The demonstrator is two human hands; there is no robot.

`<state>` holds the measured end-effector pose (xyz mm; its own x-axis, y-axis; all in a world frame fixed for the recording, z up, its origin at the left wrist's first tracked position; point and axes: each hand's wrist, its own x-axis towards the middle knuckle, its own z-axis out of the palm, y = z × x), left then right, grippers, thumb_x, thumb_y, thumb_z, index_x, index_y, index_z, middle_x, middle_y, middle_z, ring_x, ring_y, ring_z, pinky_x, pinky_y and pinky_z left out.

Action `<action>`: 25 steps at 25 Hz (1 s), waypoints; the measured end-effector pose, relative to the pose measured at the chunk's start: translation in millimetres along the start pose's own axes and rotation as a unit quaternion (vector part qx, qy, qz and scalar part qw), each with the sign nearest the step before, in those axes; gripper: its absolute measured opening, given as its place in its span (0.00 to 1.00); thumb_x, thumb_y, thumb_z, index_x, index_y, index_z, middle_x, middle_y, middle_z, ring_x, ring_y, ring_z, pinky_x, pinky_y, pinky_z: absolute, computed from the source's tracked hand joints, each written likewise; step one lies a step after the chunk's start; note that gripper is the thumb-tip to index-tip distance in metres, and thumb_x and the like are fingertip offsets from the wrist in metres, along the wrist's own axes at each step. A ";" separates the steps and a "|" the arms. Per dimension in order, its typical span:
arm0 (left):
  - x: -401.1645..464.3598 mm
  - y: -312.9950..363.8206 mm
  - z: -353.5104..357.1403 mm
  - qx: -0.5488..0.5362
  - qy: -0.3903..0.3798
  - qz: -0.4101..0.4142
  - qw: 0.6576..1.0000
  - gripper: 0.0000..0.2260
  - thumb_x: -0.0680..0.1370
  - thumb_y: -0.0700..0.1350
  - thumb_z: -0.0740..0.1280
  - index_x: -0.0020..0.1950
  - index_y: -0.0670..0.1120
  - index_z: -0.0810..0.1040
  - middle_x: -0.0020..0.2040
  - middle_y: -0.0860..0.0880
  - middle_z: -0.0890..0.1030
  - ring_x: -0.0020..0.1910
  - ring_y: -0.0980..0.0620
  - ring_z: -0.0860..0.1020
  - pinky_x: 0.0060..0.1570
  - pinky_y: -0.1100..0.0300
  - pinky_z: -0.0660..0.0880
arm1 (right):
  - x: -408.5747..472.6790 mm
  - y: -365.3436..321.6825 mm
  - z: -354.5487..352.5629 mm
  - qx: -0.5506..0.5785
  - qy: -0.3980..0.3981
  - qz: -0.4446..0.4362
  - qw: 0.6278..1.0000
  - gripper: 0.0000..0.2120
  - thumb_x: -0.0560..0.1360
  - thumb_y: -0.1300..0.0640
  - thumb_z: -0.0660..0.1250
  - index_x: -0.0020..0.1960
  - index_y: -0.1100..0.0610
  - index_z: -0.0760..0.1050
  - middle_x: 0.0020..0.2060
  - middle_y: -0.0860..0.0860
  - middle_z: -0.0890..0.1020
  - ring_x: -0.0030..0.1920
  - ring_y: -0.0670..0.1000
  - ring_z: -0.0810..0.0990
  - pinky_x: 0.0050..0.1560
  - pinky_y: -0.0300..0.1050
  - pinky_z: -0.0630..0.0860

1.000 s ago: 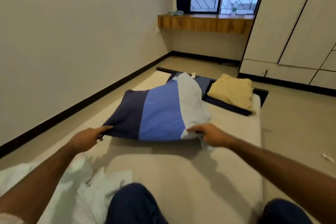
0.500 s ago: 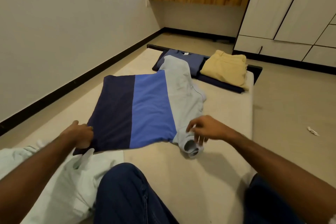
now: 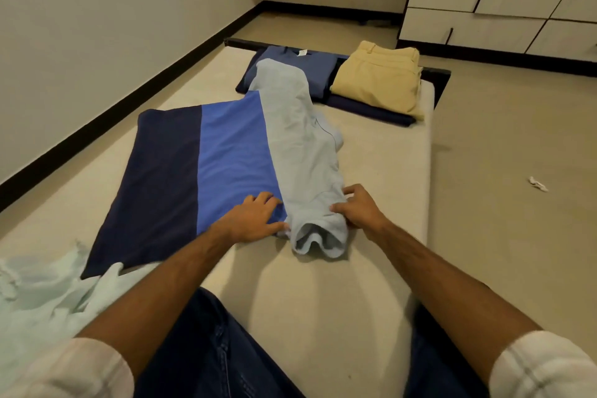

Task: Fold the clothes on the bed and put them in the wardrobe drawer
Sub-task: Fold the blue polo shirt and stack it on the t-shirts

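Presently: striped shirt (image 3: 206, 168) flat mid-mattress (image 3: 323, 294) | left hand (image 3: 255, 220) spread, pressing its hem | right hand (image 3: 361, 208) pinching the pale sleeve (image 3: 303, 152) | risk: bunched cuff may unroll, spoiling the fold | room: bare mattress nearer; folded trousers (image 3: 378, 77) well apart; mattress edge just right.

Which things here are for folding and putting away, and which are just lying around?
For the job:
striped shirt
pale green cloth
folded tan trousers
folded blue shirt
wardrobe drawer

Just lying about:
scrap of paper on the floor
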<state>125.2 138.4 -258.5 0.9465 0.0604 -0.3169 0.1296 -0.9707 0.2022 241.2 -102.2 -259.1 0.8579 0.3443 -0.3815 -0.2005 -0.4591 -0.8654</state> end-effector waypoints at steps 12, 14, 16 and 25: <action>-24.6 90.7 29.4 0.082 0.150 0.069 0.983 0.12 0.78 0.55 0.62 0.57 0.51 0.69 0.53 0.52 0.72 0.48 0.49 0.74 0.44 0.54 0.66 | -39.6 37.6 -28.1 -0.338 -0.101 -0.228 0.908 0.21 0.71 0.54 0.72 0.62 0.48 0.72 0.50 0.47 0.72 0.51 0.53 0.75 0.45 0.47 0.74; -25.2 92.7 25.0 0.030 0.144 0.041 0.988 0.09 0.78 0.49 0.63 0.57 0.52 0.68 0.53 0.52 0.72 0.47 0.51 0.72 0.44 0.56 0.63 | -39.4 35.5 -29.5 -0.370 -0.070 -0.265 0.888 0.16 0.73 0.61 0.66 0.59 0.50 0.73 0.48 0.46 0.71 0.49 0.53 0.74 0.40 0.45 0.68; -28.9 94.9 23.0 0.049 0.140 0.054 0.987 0.10 0.78 0.45 0.64 0.58 0.51 0.68 0.53 0.52 0.71 0.44 0.53 0.69 0.43 0.57 0.61 | -40.2 31.9 -35.3 -0.401 -0.054 -0.295 0.865 0.15 0.73 0.63 0.64 0.58 0.50 0.72 0.48 0.45 0.70 0.49 0.52 0.73 0.36 0.43 0.64; -31.9 72.4 8.4 -0.122 -0.057 0.176 0.975 0.08 0.81 0.46 0.63 0.60 0.52 0.74 0.54 0.56 0.75 0.47 0.60 0.74 0.50 0.62 0.74 | -41.7 3.9 -58.6 -0.379 -0.320 -0.122 0.860 0.11 0.78 0.48 0.70 0.55 0.54 0.77 0.41 0.45 0.79 0.41 0.46 0.78 0.42 0.42 0.75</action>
<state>102.0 64.2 -241.5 0.9079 -0.3057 -0.2869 -0.1168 -0.8417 0.5272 232.3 -166.3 -227.5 0.3471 0.7744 -0.5290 0.5213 -0.6282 -0.5776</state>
